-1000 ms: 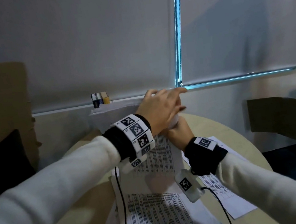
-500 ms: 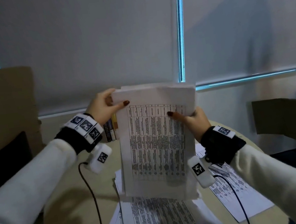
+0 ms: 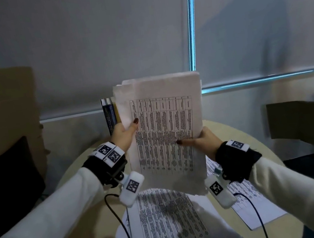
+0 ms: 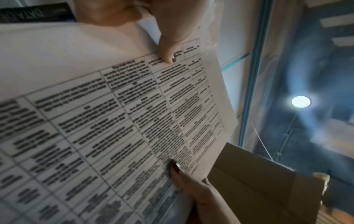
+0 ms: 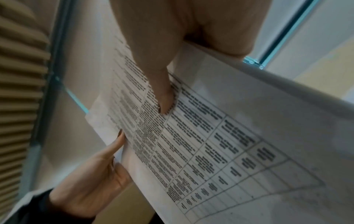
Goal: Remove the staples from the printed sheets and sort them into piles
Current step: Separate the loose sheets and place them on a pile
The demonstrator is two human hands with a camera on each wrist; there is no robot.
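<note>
**Bundle of sheets lifted up for inspection**

The bundle of printed sheets (image 3: pixel 164 130) is now standing upright in the air above the round table (image 3: pixel 76 184); a second ago it was lying at the far side, under both hands. This probably means the person is searching for the staple, which I cannot see. The left hand (image 3: pixel 123 136) is pinching the left edge, thumb in front. The right hand (image 3: pixel 200 139) is gripping the right edge in the same way. Loose printed pages (image 3: pixel 168 225) are lying near, below the bundle.

Grey drawn blinds (image 3: pixel 84 48), blue-lit window frame (image 3: pixel 190 22), round beige table (image 3: pixel 257 144), cardboard boxes (image 3: pixel 2 113).
</note>
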